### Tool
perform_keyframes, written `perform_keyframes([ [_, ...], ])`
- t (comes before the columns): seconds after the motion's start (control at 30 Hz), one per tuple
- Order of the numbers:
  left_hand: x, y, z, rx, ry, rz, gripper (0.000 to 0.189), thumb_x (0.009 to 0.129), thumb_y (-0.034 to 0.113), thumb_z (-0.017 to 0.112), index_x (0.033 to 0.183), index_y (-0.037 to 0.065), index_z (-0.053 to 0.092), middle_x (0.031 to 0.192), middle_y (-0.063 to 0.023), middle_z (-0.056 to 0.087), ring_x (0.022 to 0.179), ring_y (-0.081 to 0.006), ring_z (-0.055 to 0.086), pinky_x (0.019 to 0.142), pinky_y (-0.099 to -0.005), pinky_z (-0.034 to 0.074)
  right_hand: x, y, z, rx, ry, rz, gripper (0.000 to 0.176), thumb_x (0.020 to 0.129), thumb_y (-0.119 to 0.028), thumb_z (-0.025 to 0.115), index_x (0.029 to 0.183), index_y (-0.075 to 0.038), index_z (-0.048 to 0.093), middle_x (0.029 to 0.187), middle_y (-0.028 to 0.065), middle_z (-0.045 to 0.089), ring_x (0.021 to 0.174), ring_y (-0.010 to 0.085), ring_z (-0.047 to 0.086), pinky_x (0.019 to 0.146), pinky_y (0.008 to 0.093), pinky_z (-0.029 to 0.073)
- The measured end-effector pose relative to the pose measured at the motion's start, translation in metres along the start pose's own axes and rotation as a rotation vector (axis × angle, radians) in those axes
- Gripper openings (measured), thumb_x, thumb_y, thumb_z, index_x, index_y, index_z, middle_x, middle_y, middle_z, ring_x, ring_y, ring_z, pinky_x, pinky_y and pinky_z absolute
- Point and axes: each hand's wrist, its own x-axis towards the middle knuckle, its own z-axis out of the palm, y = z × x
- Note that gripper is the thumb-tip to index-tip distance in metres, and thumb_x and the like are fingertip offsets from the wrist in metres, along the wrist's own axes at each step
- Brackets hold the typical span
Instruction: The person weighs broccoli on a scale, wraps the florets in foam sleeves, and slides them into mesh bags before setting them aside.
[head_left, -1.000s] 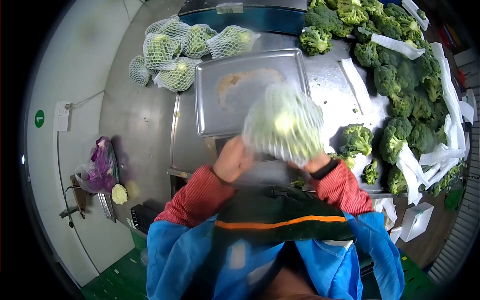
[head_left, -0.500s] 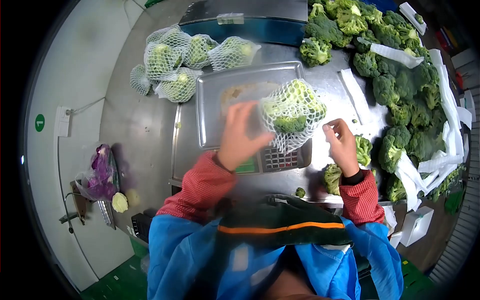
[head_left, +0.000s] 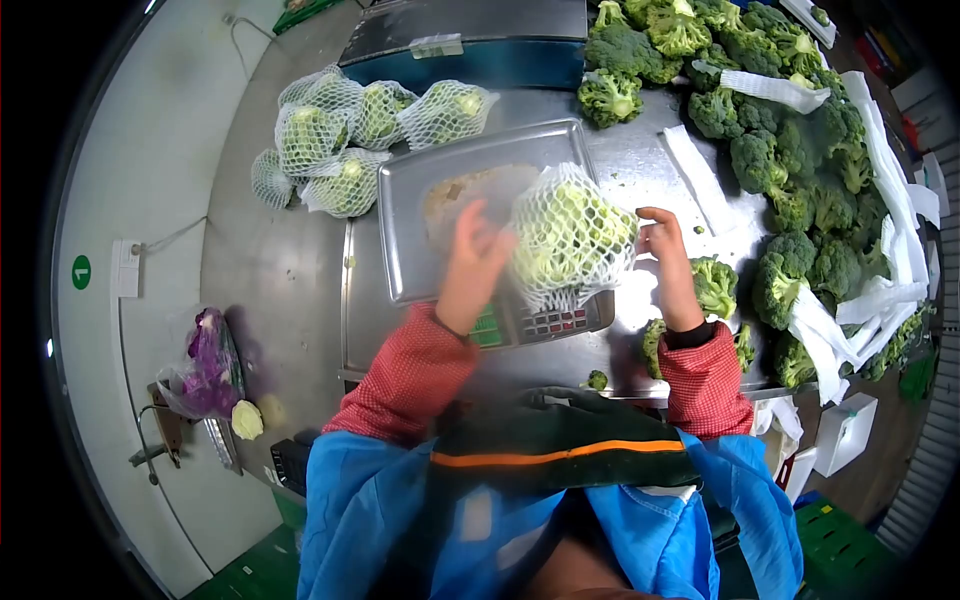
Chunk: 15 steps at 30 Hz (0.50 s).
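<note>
A broccoli bundle in a white foam net (head_left: pixel 572 240) is between my two hands, over the right part of a metal scale tray (head_left: pixel 392 235). My left hand (head_left: pixel 478 258) is at its left side, blurred, with fingers apart. At its right edge is my right hand (head_left: pixel 660 245), fingers bent and touching or nearly touching the net; whether they grip it I cannot make out. Below the bundle, the scale's keypad (head_left: pixel 553 322) is partly covered.
Several netted bundles (head_left: pixel 312 138) lie at the upper left. Loose broccoli (head_left: pixel 790 155) with white foam strips (head_left: pixel 698 180) fills the right. A purple vegetable in plastic (head_left: pixel 208 365) lies at the left, and a dark box (head_left: pixel 470 30) stands at the back.
The netted bundle has turned, and its dark green floret no longer shows. My right hand has moved up and slightly left, beside the net. The whole view has shifted a little.
</note>
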Motion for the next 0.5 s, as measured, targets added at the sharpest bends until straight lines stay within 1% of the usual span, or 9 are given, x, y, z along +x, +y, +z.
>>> perform_keyframes([
  [0.07, -0.005, -0.007, 0.008, -0.19, -0.245, -0.05, 0.064, 0.089, 0.009, 0.06, 0.143, 0.011, 0.026, 0.131, -0.0121, 0.045, 0.115, -0.0189, 0.05, 0.095, -0.0337, 0.043, -0.002, 0.0, 0.016, -0.304, -0.01, 0.036, 0.033, 0.094, -0.023, 0.052, 0.117, 0.0, 0.049, 0.098, 0.0073, 0.056, 0.087, 0.0138, 0.055, 0.076, 0.0263, 0.045],
  [0.1, -0.007, -0.01, 0.01, -0.286, -0.369, -0.072, 0.067, 0.09, 0.008, 0.06, 0.145, 0.013, 0.022, 0.132, -0.0115, 0.044, 0.113, -0.0178, 0.051, 0.094, -0.0338, 0.045, -0.002, 0.002, 0.026, -0.33, -0.044, 0.073, 0.04, 0.094, -0.026, 0.053, 0.121, 0.002, 0.048, 0.1, 0.0115, 0.057, 0.088, 0.0182, 0.055, 0.077, 0.0287, 0.045],
  [0.13, -0.006, -0.013, 0.008, -0.322, -0.33, -0.034, 0.07, 0.088, 0.007, 0.062, 0.145, 0.011, 0.022, 0.132, -0.0116, 0.044, 0.115, -0.0187, 0.05, 0.095, -0.0349, 0.045, 0.0, 0.009, 0.033, -0.482, -0.028, -0.036, 0.042, 0.094, -0.025, 0.052, 0.125, 0.003, 0.045, 0.104, 0.019, 0.057, 0.093, 0.0268, 0.057, 0.082, 0.0352, 0.046],
  [0.2, -0.003, -0.015, 0.002, -0.388, -0.266, 0.049, 0.076, 0.083, 0.003, 0.066, 0.144, 0.009, 0.021, 0.13, -0.0119, 0.044, 0.118, -0.0207, 0.049, 0.096, -0.037, 0.045, -0.003, 0.009, 0.051, -0.551, -0.055, -0.139, 0.046, 0.093, -0.025, 0.051, 0.129, 0.002, 0.042, 0.11, 0.0258, 0.054, 0.1, 0.0369, 0.056, 0.087, 0.0407, 0.045],
  [0.27, -0.014, -0.005, -0.016, -0.503, -0.213, -0.002, 0.068, 0.088, 0.003, 0.059, 0.144, 0.01, 0.02, 0.132, -0.0125, 0.044, 0.117, -0.023, 0.05, 0.096, -0.0386, 0.046, 0.0, -0.006, 0.079, -0.725, -0.128, -0.342, 0.052, 0.093, -0.027, 0.051, 0.134, 0.001, 0.038, 0.113, 0.0279, 0.052, 0.105, 0.0431, 0.053, 0.089, 0.0428, 0.044],
  [0.3, -0.018, -0.003, -0.028, -0.576, -0.193, -0.011, 0.065, 0.09, 0.002, 0.055, 0.144, 0.01, 0.02, 0.133, -0.0126, 0.043, 0.118, -0.0239, 0.05, 0.097, -0.0394, 0.046, 0.003, -0.007, 0.09, -0.709, -0.174, -0.371, 0.053, 0.092, -0.028, 0.052, 0.135, 0.001, 0.037, 0.113, 0.0272, 0.052, 0.104, 0.0419, 0.054, 0.088, 0.042, 0.044],
  [0.37, -0.027, 0.006, -0.058, -0.544, -0.069, -0.004, 0.061, 0.093, 0.003, 0.05, 0.145, 0.01, 0.019, 0.134, -0.0125, 0.044, 0.117, -0.0261, 0.051, 0.097, -0.0413, 0.046, 0.016, -0.01, 0.104, -0.68, -0.262, -0.438, 0.057, 0.092, -0.031, 0.054, 0.137, 0.0, 0.035, 0.112, 0.0259, 0.053, 0.101, 0.0393, 0.055, 0.086, 0.0404, 0.045],
  [0.47, -0.019, -0.002, -0.129, -0.478, 0.084, 0.153, 0.064, 0.094, 0.007, 0.052, 0.146, 0.015, 0.017, 0.134, -0.0126, 0.044, 0.116, -0.0268, 0.051, 0.095, -0.0422, 0.047, 0.025, -0.031, 0.104, -0.537, -0.255, -0.28, 0.061, 0.09, -0.033, 0.057, 0.137, 0.0, 0.036, 0.107, 0.022, 0.055, 0.095, 0.0342, 0.058, 0.081, 0.0389, 0.046],
  [0.5, -0.015, -0.01, -0.155, -0.45, 0.16, 0.186, 0.065, 0.094, 0.008, 0.054, 0.146, 0.017, 0.017, 0.134, -0.0128, 0.044, 0.115, -0.0267, 0.052, 0.093, -0.0423, 0.048, 0.03, -0.028, 0.095, -0.565, -0.208, -0.277, 0.059, 0.089, -0.033, 0.059, 0.136, -0.002, 0.039, 0.102, 0.0181, 0.057, 0.087, 0.0308, 0.059, 0.076, 0.038, 0.047],
])
